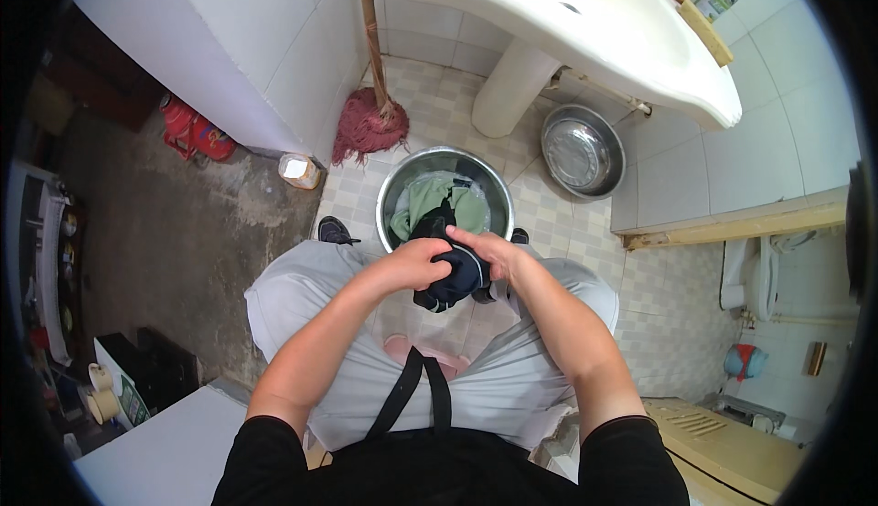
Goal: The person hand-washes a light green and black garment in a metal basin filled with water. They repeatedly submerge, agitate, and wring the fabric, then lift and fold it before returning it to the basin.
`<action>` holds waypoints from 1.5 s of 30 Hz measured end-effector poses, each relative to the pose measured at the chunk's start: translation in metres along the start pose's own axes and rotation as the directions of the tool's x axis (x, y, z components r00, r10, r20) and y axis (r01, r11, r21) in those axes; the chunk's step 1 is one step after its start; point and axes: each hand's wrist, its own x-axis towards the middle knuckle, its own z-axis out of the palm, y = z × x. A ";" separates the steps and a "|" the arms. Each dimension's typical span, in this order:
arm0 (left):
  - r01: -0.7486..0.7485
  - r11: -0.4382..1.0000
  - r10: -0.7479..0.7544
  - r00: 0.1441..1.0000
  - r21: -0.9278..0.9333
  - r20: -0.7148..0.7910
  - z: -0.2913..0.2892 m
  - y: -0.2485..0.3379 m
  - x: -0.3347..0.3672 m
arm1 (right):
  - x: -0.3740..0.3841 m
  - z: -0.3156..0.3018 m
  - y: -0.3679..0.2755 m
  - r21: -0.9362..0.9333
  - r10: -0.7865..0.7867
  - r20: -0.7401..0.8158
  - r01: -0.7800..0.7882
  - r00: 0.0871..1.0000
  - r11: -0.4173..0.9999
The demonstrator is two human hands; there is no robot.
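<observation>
Both my hands grip a bunched dark garment (464,273), navy and black with a thin pale stripe, over the near rim of a round metal basin (388,177). My left hand (416,264) is closed on its left side. On the other side my right hand (494,252) holds it, thumb on top and fingers mostly hidden beneath. The upper end of the garment hangs into the basin. Light green cloth (434,195) lies inside, with some water or suds beside it. The basin stands on the tiled floor (540,223) between my feet.
A red mop (370,127) leans beside the wall, left of the basin. Beyond are a white pedestal sink (512,90) and a second metal basin (583,151). At left stand a small tub (300,171) and a red thermos (197,131). A yellowish door (732,442) is at lower right.
</observation>
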 end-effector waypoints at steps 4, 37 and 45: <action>0.000 1.000 0.000 1.000 0.006 0.001 0.002 0.002 -0.002 | -0.010 0.008 -0.001 -0.029 -0.091 0.141 0.096 0.986 0.995; 0.012 0.999 -0.014 0.999 -0.035 -0.044 0.003 -0.001 0.008 | -0.038 -0.010 -0.041 0.736 -0.773 0.140 0.457 0.619 0.500; -0.048 0.999 0.048 0.997 0.016 -0.060 0.001 -0.009 0.012 | -0.055 -0.005 -0.047 0.820 -0.667 0.136 0.296 0.732 0.491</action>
